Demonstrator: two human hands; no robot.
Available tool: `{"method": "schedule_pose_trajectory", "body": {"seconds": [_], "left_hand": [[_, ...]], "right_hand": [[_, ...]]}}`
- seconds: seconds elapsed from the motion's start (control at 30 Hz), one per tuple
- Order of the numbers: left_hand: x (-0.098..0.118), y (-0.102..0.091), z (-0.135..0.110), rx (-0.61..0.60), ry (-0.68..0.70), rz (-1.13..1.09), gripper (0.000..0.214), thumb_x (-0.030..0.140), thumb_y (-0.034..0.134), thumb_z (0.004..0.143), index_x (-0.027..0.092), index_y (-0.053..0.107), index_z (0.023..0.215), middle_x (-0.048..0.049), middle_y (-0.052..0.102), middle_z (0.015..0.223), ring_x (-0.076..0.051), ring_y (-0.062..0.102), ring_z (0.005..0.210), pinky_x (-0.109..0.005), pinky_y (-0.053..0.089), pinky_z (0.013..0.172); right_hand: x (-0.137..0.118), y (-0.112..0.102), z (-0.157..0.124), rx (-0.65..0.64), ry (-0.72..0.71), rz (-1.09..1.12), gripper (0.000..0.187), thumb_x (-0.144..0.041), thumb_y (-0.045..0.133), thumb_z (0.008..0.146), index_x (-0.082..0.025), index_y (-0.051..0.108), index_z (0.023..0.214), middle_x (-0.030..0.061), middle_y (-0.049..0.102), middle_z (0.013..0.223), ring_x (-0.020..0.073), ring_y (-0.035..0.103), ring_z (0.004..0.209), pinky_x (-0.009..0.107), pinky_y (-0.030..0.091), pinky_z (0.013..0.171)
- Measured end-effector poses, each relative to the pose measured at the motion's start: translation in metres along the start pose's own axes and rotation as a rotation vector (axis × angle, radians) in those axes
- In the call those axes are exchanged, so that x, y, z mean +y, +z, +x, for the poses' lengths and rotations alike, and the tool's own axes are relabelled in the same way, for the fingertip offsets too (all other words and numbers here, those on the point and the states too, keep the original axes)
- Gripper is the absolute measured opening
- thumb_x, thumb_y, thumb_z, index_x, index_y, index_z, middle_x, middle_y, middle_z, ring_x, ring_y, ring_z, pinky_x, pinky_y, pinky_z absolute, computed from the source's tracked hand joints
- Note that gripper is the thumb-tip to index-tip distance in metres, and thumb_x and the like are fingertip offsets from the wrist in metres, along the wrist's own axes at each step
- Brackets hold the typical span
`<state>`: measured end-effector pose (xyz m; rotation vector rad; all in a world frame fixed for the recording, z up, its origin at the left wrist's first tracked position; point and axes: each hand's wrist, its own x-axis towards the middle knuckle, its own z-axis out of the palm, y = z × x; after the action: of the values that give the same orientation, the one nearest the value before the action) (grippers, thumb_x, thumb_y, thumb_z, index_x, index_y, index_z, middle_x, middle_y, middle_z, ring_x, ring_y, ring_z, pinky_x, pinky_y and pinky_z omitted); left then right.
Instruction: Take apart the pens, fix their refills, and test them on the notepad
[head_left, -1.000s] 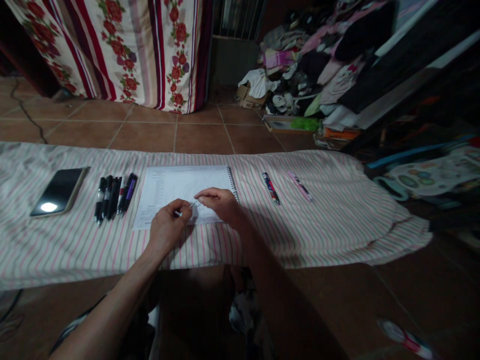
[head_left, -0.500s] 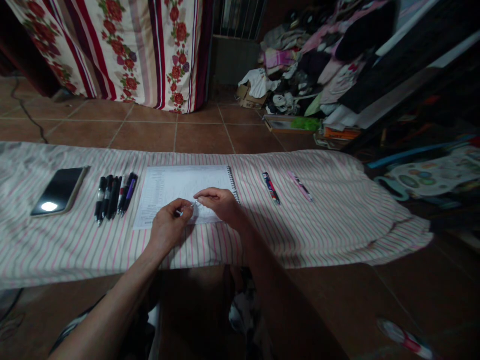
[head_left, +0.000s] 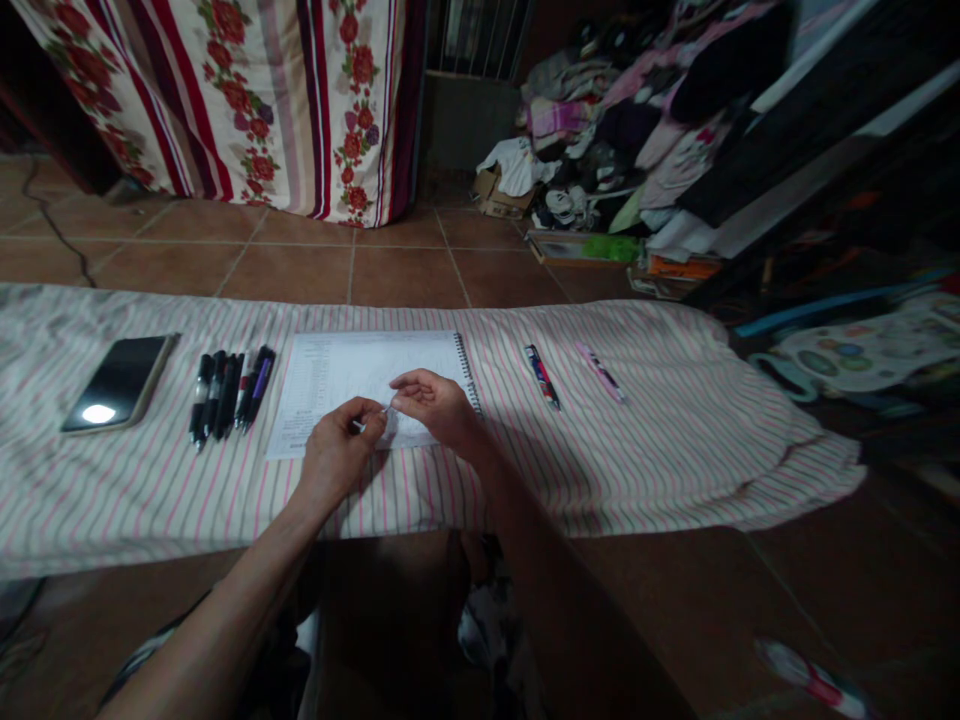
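I hold a small thin piece point(head_left: 389, 405) between my two hands, just above the lower part of the notebook point(head_left: 352, 365). My left hand point(head_left: 339, 452) has the fingers closed together and pinches one end. My right hand point(head_left: 439, 405) pinches the other end w/ thumb and forefinger. The fingertips of both hands almost meet, so they stand in the way and the piece is nearly covered.

The notebook is open, w/ spiral binding on its right edge, and lies on a striped cloth point(head_left: 660, 440). My hands cover approx. the lower right corner of the page. Just beside the notebook on the left are dark pens point(head_left: 227, 392), lying side by side and touching. Further left is a phone point(head_left: 118, 382), screen up, w/ a bright light spot on it. To the right of the notebook, apart from it, lie a red-blue pen point(head_left: 541, 376) and a pink pen point(head_left: 598, 371), not touching each other.

Behind the cloth are a tiled floor point(head_left: 405, 270), a flowered curtain point(head_left: 247, 100) and, back right, a pile of clothes point(head_left: 622, 140).

The piece looks pale and shiny, but it is too small to say what it is. The print on the page is too faint to read. The right side of the room is very dark, and things there are hard to make out. At bottom right a whitish-red object point(head_left: 810, 680) is blurred.
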<state>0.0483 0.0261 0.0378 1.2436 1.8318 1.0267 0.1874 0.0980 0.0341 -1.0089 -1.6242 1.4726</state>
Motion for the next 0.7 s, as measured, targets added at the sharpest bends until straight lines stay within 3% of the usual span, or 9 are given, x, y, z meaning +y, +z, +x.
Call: {"method": "schedule_pose_trajectory", "body": {"seconds": [0.27, 0.5, 0.7], "left_hand": [[0.001, 0.000, 0.000, -0.031, 0.002, -0.049, 0.024, 0.042, 0.056, 0.070, 0.019, 0.063, 0.077, 0.0020, 0.059, 0.063, -0.013, 0.052, 0.054, -0.024, 0.041, 0.054], [0.012, -0.002, -0.003, -0.050, -0.020, -0.246, 0.020, 0.037, 0.059, 0.067, 0.018, 0.059, 0.072, 0.0025, 0.057, 0.062, -0.010, 0.048, 0.051, -0.023, 0.039, 0.052], [0.017, -0.003, -0.004, -0.039, -0.035, -0.318, 0.022, 0.038, 0.061, 0.064, 0.017, 0.060, 0.071, 0.0026, 0.057, 0.061, -0.009, 0.047, 0.049, -0.022, 0.038, 0.049]], "right_hand": [[0.000, 0.004, 0.000, -0.021, 0.000, 0.026, 0.017, -0.021, 0.064, 0.066, -0.017, 0.059, 0.082, -0.0024, 0.060, 0.069, 0.0097, 0.059, 0.067, 0.024, 0.047, 0.065], [-0.003, 0.003, -0.001, -0.061, 0.039, 0.120, 0.032, -0.020, 0.066, 0.064, -0.017, 0.059, 0.095, -0.0003, 0.062, 0.077, 0.0105, 0.061, 0.072, 0.026, 0.049, 0.073], [-0.002, 0.003, -0.001, -0.027, 0.062, 0.116, 0.023, -0.021, 0.066, 0.065, -0.017, 0.064, 0.087, 0.0009, 0.065, 0.078, 0.0112, 0.062, 0.072, 0.026, 0.048, 0.071]]}}
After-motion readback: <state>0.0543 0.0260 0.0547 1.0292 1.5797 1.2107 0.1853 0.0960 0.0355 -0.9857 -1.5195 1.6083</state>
